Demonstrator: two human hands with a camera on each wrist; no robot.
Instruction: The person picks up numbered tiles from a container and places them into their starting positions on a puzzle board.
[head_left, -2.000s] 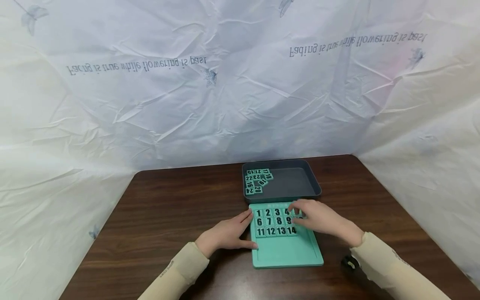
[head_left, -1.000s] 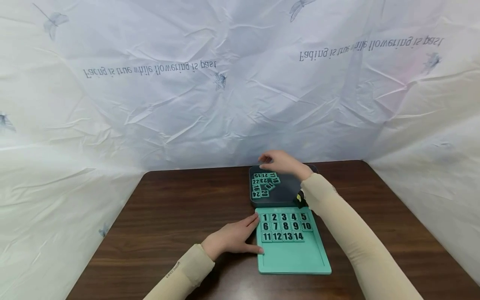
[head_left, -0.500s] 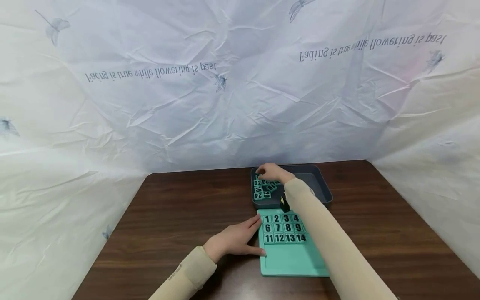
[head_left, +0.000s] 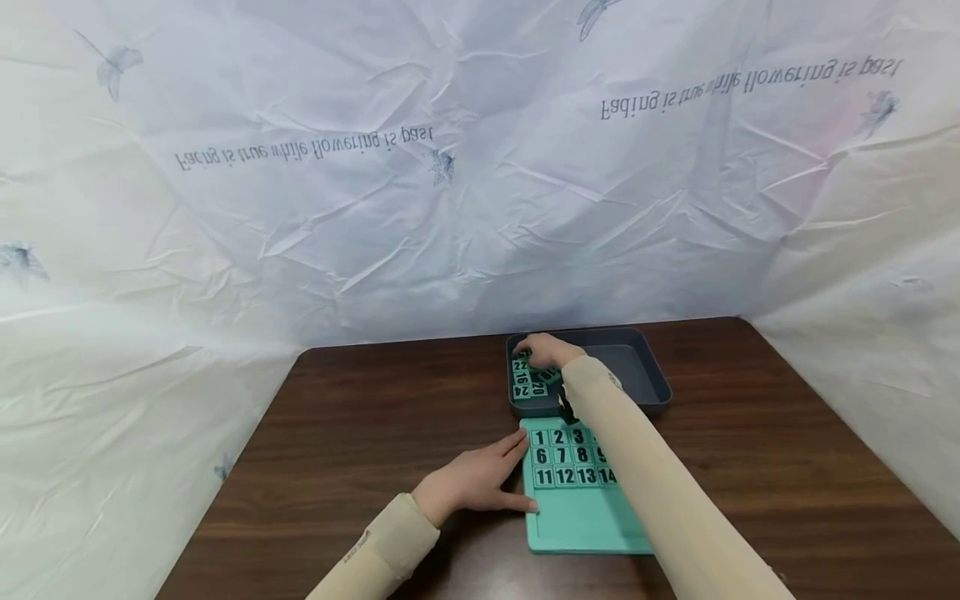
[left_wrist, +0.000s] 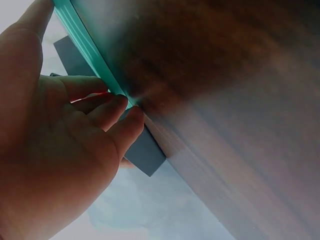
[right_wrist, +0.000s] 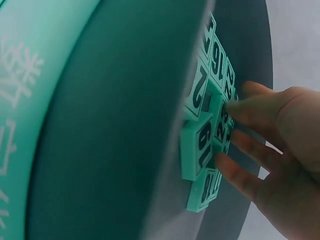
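Note:
A green number board (head_left: 581, 521) lies on the table, its upper rows filled with number tiles (head_left: 561, 456); the forearm hides its right part. My left hand (head_left: 472, 479) rests along the board's left edge, fingertips near the top corner and thumb lower down. In the left wrist view its fingers (left_wrist: 130, 127) touch the board's rim. My right hand (head_left: 551, 350) reaches into the dark grey tray (head_left: 637, 375), over loose number tiles (head_left: 521, 390) at the left end. Seen from the right wrist, its fingers (right_wrist: 240, 172) are among the tiles; whether they pinch one is hidden.
The tray stands directly behind the board, near the table's back edge. Brown wooden table (head_left: 375, 417) surrounds both. A white printed sheet (head_left: 480, 208) hangs behind and at the sides. A small black device (head_left: 567, 407) sits at the right wrist.
My right hand has moved from the board's upper right, where tiles 5 and 10 lie, back into the tray and down among the loose tiles. My left hand keeps its place on the board.

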